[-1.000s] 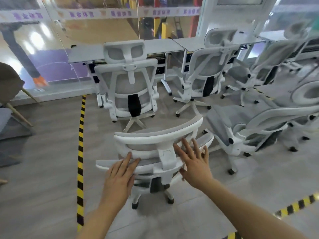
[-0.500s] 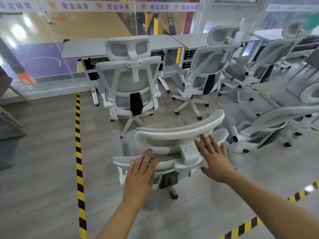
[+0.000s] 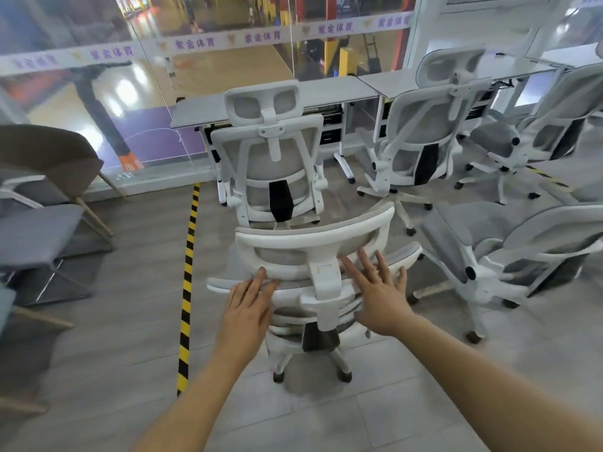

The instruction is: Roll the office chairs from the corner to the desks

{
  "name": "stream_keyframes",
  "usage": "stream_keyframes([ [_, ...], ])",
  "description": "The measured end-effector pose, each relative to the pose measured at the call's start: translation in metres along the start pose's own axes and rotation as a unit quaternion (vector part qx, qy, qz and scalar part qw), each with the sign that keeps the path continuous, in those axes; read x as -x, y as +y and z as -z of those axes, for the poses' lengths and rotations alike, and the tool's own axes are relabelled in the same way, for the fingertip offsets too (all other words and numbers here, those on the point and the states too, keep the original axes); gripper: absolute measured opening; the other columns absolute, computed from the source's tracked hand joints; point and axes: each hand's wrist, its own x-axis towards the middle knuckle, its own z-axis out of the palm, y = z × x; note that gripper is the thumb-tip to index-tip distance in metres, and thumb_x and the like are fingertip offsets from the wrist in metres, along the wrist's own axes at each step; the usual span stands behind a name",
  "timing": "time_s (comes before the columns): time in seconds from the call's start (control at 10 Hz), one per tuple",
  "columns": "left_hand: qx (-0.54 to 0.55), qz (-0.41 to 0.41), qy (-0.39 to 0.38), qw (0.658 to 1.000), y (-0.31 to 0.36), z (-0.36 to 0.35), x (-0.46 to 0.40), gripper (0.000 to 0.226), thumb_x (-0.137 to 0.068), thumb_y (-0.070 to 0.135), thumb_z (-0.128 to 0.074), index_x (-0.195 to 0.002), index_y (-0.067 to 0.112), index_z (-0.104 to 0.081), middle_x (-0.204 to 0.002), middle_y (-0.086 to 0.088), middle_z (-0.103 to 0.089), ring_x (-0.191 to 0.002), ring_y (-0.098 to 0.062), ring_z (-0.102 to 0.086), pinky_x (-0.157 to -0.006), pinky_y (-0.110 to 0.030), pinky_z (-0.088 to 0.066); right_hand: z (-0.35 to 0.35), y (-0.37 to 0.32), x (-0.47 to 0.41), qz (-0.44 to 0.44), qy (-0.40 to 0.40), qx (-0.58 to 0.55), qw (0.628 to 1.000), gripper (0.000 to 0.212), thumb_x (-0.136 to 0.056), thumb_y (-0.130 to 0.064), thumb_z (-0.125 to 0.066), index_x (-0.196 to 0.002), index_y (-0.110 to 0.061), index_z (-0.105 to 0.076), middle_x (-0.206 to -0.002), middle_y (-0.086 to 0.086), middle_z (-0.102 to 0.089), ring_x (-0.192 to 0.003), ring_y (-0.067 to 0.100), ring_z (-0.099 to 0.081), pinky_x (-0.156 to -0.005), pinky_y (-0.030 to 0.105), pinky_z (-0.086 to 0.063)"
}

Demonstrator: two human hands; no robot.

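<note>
Head view: both flat hands, left hand (image 3: 248, 305) and right hand (image 3: 378, 290), seemingly press the blurred chair (image 3: 313, 246).

White mesh office chair (image 3: 313, 252) upright behind desk (image 3: 329, 93).

Chair (image 3: 313, 243) (white plastic, grey mesh)

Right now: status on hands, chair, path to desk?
Left hand and right hand open, flat on pushed chair back. Parked chair directly ahead, blocking left desk.
</note>
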Motion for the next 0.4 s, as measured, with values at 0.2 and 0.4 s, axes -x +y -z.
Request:
stream_keyframes([
  [0.2,-0.075,0.069,-0.070,0.992,0.024,0.015,0.017,0.095,-0.090,0.017,-0.059,-0.152,0.039,0.009,-0.160,0.009,0.020,-0.149,-0.022,0.013,-0.121,-0.042,0.000,0.004,0.016,0.015,0.068,-0.009,-0.063,0.996,0.102,-0.082,-0.047,-0.059,-0.148,-0.051,0.019,-0.154,-0.014,0.035,-0.144,0.021,0.033,-0.111,0.068,0.014],
  [0.4,-0.008,0.196,-0.124,0.973,0.071,0.059,0.043,0.094,-0.092,0.036,-0.057,-0.144,0.048,0.021,-0.159,0.007,0.023,-0.149,-0.028,0.013,-0.121,-0.044,-0.002,0.000,0.055,0.062,0.069,0.050,-0.118,0.989,0.079,-0.086,-0.064,-0.047,-0.150,-0.053,-0.001,-0.161,-0.018,0.016,-0.147,0.018,0.025,-0.115,0.059,0.014],
])
